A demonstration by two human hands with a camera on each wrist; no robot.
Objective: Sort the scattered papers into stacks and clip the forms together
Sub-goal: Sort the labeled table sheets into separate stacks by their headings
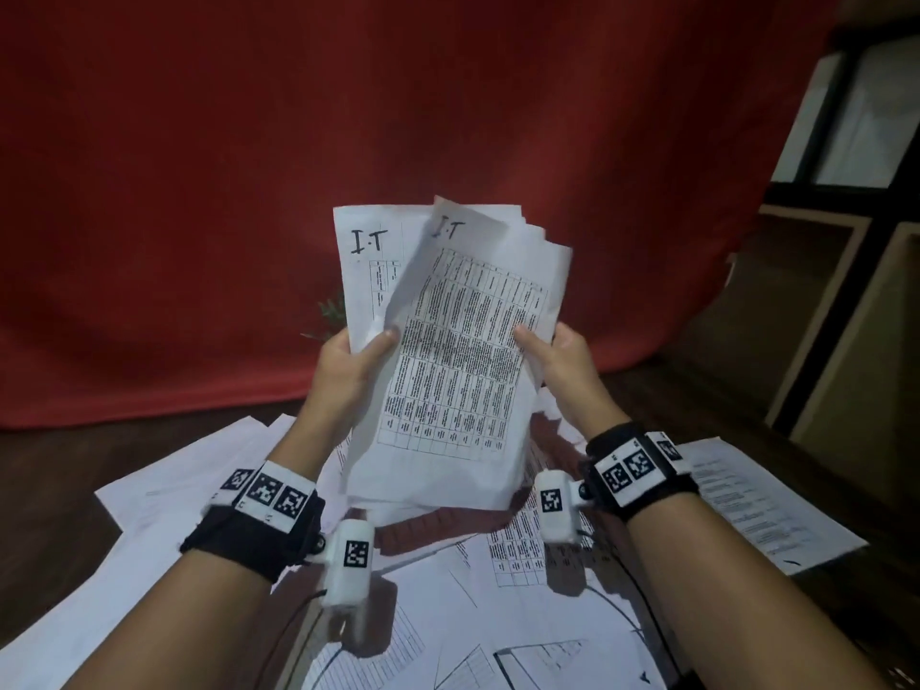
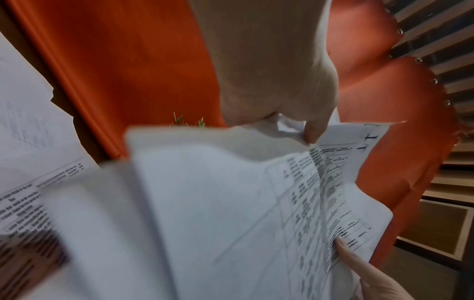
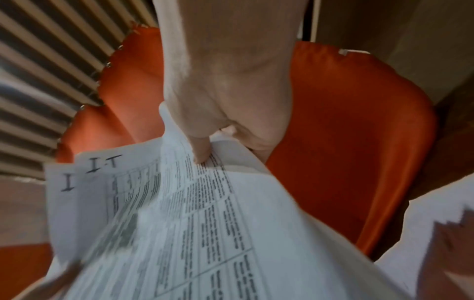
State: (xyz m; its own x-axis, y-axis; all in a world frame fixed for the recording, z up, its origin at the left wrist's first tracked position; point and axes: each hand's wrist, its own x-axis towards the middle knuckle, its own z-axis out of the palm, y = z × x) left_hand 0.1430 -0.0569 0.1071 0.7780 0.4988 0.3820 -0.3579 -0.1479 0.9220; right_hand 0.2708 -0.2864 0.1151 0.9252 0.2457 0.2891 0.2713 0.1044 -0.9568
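Note:
I hold a bundle of printed forms [image 1: 458,351] upright in front of me, above the table. The sheets carry tables of small text, and two of them show a handwritten "I.T" at the top. My left hand [image 1: 356,363] pinches the bundle's left edge, thumb on the front sheet [image 2: 231,203]. On the other side my right hand [image 1: 550,353] grips the right edge with its thumb on the printed table [image 3: 205,203]. The top sheets are fanned apart and slightly bent.
Loose papers [image 1: 498,615] lie scattered over the dark wooden table [image 1: 59,515], some printed with tables and some with line drawings. One sheet [image 1: 756,500] lies apart at the right. A red cloth [image 1: 348,117] hangs behind; wooden shelving [image 1: 821,311] stands at right.

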